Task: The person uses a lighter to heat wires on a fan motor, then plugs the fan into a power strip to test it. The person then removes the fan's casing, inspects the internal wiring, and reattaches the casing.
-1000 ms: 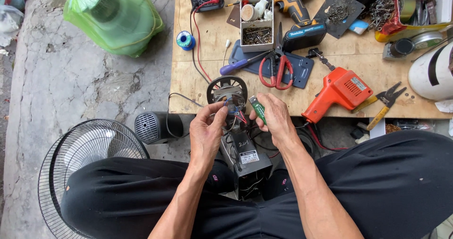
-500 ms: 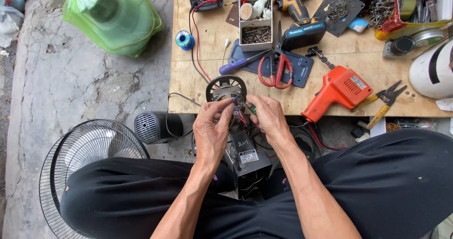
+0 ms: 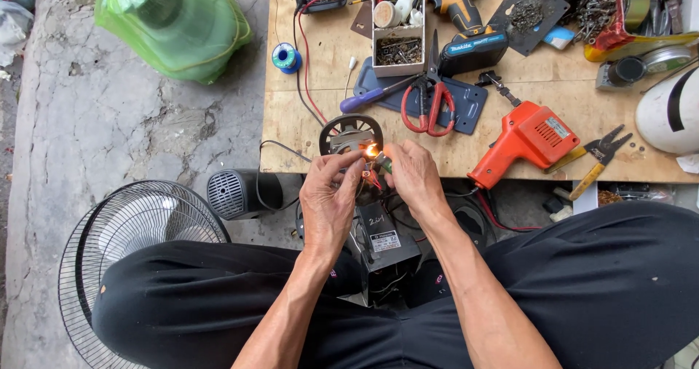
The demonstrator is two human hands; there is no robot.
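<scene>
At the desk (image 3: 313, 132) edge I see my left hand (image 3: 329, 198) pinching wires just left of the flame (image 3: 372, 150), my right hand (image 3: 415, 176) gripping the lighter (image 3: 384, 163) beneath it, below the motor (image 3: 351, 134).

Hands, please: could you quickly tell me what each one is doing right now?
Left hand: fingers pinched on the wires beside the fan motor.
Right hand: closed on a green lighter, its flame at the wires.
</scene>
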